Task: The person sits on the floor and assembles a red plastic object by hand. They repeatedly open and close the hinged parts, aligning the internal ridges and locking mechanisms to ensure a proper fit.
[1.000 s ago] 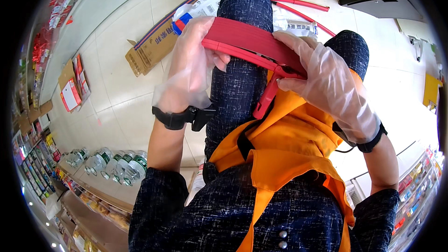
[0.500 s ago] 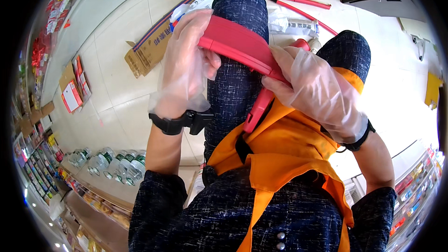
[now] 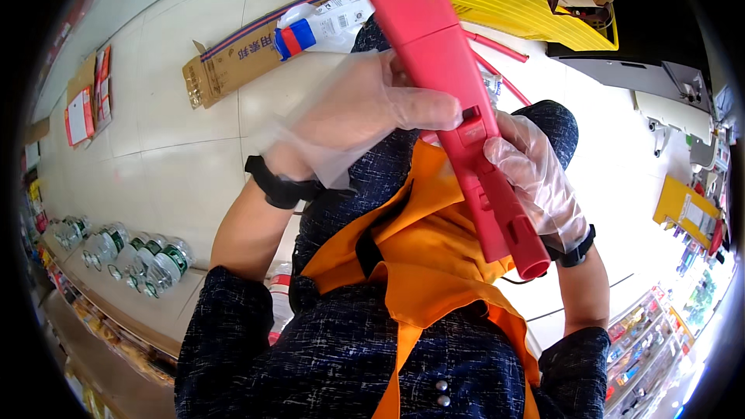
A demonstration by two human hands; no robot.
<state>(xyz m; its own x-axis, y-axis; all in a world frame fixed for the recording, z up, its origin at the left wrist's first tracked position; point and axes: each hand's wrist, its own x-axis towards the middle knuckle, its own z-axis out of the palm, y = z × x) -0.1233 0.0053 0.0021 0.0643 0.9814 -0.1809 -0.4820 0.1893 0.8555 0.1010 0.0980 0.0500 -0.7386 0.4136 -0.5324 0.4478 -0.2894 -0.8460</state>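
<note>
A long red plastic tool head [image 3: 434, 46] is held up over my lap. Its far end is a broad block, and it narrows to a tube-like socket with a round opening at the near end. My left hand [image 3: 365, 112], in a clear plastic glove, grips it from the left, thumb lying across the face beside a small dark slot. My right hand [image 3: 535, 171], gloved the same way, is wrapped round the narrower part from the right and behind; some of its fingers are hidden. Below it lies my orange apron [image 3: 434, 287].
Red poles [image 3: 500, 46] lie on the floor beyond my knees. A flattened cardboard box [image 3: 233, 74] and a white plastic package [image 3: 334, 19] are at the far left, a yellow basket [image 3: 504, 8] at the far right. Several water bottles [image 3: 167, 264] stand at the left.
The red tool head has turned from lying crosswise to pointing away from me, its socket now toward me. My left hand has shifted from its far end to its middle.
</note>
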